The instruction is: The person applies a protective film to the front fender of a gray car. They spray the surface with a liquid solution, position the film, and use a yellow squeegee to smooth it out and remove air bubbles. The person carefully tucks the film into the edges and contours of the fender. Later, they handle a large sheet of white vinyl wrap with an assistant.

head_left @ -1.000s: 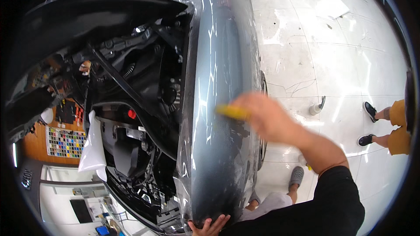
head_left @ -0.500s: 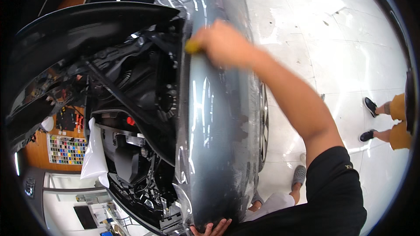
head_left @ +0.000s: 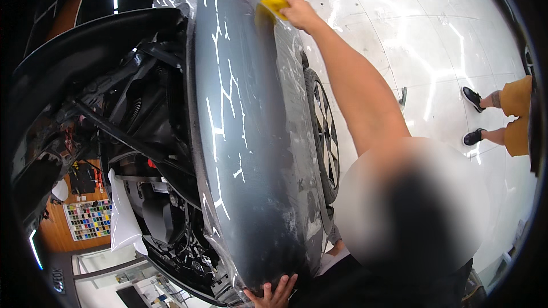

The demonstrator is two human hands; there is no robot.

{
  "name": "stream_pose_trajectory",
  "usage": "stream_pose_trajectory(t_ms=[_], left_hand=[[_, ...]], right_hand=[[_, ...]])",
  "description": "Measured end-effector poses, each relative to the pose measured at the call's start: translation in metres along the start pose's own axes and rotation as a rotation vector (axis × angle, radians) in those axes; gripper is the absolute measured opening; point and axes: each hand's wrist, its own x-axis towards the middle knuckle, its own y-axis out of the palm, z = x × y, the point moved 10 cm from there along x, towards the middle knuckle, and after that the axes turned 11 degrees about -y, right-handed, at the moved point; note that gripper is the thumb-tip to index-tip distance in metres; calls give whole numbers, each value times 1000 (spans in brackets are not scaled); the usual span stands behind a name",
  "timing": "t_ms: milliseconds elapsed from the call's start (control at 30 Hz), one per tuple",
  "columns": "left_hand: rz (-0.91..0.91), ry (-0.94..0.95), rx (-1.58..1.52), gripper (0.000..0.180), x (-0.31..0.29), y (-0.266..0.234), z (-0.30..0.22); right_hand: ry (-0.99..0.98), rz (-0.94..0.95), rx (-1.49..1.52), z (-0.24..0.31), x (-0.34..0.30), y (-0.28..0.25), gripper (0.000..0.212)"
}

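My right hand (head_left: 299, 12) is closed around a yellow squeegee (head_left: 273, 7) at the far outer side of a grey car fender (head_left: 245, 137). The squeegee's edge rests against or just over the panel. Clear film (head_left: 302, 177) covers the fender, wrinkled along its outer side and bunched at the far end. At the fender's near end, my left hand (head_left: 273, 294) lies with spread fingers on the surface. A round blur hides my right upper arm and shoulder.
The open engine bay (head_left: 165, 217) lies left of the fender, under a raised dark hood (head_left: 97, 37). A white bag-like sheet (head_left: 123, 217) hangs at the bay's far-left edge. A wheel (head_left: 325, 137) is at the right. Another person's legs (head_left: 502, 117) stand farther right.
My right hand has carried the squeegee from the fender's inner edge across to its outer side and farther away. My left hand stays at the near end. The whole view has shifted.
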Motion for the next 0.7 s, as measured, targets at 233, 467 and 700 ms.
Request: stream_pose_trajectory(t_ms=[233, 467, 700], left_hand=[[-13, -2, 19, 59, -5, -6, -1], [4, -46, -52, 60, -7, -8, 2], [-3, -41, -76, 64, -7, 1, 6]], right_hand=[[-197, 91, 157, 80, -178, 15, 43], [-312, 160, 459, 95, -307, -8, 39], [-55, -60, 234, -5, -51, 10, 35]])
